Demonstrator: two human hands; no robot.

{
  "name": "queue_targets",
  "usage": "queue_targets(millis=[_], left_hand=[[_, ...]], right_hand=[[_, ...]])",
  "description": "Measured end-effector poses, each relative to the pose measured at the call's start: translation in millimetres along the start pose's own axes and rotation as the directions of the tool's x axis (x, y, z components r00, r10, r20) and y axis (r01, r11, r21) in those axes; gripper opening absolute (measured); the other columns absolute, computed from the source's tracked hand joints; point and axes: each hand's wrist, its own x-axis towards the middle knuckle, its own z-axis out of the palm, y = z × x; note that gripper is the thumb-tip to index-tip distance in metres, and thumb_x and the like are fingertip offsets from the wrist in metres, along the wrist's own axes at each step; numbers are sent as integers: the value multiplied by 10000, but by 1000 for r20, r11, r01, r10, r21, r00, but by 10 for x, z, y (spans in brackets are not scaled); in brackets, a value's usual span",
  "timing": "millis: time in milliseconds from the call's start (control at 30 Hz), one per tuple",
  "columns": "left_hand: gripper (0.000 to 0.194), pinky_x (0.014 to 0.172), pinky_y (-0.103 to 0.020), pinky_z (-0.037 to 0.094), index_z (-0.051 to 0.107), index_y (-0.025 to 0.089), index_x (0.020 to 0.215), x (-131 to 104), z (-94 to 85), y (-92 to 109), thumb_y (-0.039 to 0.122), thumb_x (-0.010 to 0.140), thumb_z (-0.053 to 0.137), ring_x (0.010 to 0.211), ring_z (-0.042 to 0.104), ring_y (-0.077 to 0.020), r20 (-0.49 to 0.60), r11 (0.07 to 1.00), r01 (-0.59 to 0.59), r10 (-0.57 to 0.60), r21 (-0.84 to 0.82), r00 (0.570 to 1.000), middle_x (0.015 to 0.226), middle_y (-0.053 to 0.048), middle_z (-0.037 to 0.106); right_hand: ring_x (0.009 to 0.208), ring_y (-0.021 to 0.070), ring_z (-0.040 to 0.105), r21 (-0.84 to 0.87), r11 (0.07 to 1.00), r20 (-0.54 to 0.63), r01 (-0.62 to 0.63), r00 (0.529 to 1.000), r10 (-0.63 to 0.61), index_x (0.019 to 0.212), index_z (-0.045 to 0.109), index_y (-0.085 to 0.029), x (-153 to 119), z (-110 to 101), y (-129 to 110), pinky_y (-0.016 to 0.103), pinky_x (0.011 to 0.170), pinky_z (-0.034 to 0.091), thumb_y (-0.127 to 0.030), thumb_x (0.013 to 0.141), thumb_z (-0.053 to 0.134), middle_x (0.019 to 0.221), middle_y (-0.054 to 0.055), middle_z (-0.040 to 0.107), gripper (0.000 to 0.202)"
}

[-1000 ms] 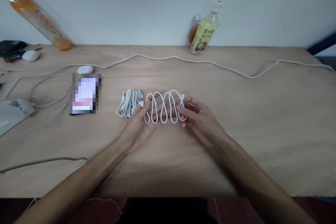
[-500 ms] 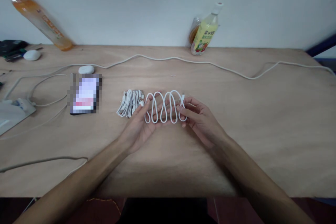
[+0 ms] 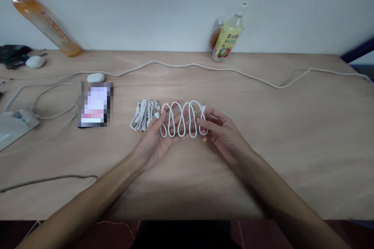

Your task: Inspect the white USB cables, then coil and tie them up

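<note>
Between my two hands a white charging cable [image 3: 181, 135] is spread in several side-by-side loops. My left hand [image 3: 154, 140] pinches its left end, near a plug, between thumb and fingers. At the other end my right hand [image 3: 220, 128] grips the last loop, with the thumb on top and a white plug sticking up beside the fingers. Some fingers lie behind the loops and are partly hidden. Just behind my left hand, a pile of bundled white cables [image 3: 143, 113] rests on the wooden table [image 3: 187, 190].
Left of the pile lies a phone [image 3: 96, 103] with a blurred screen, near a white earbud case [image 3: 96, 78]. A long white cord [image 3: 193, 65] crosses the table's back. An orange drink bottle [image 3: 43, 25] and a yellow drink bottle [image 3: 228, 37] stand by the wall.
</note>
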Motion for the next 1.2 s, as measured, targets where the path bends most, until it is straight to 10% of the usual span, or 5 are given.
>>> queue_targets(millis=[1200], left_hand=[[449, 1210, -667, 525, 608, 193, 1544, -34, -27, 71, 344, 1195, 368, 1347, 747, -360, 119, 996, 87, -84, -15, 989, 1442, -184, 771]], right_hand=[[620, 89, 554, 52, 999, -27, -4, 1000, 5, 816, 757, -211, 14, 0, 7, 200, 503, 462, -388, 647, 1027, 759, -38, 672, 364]])
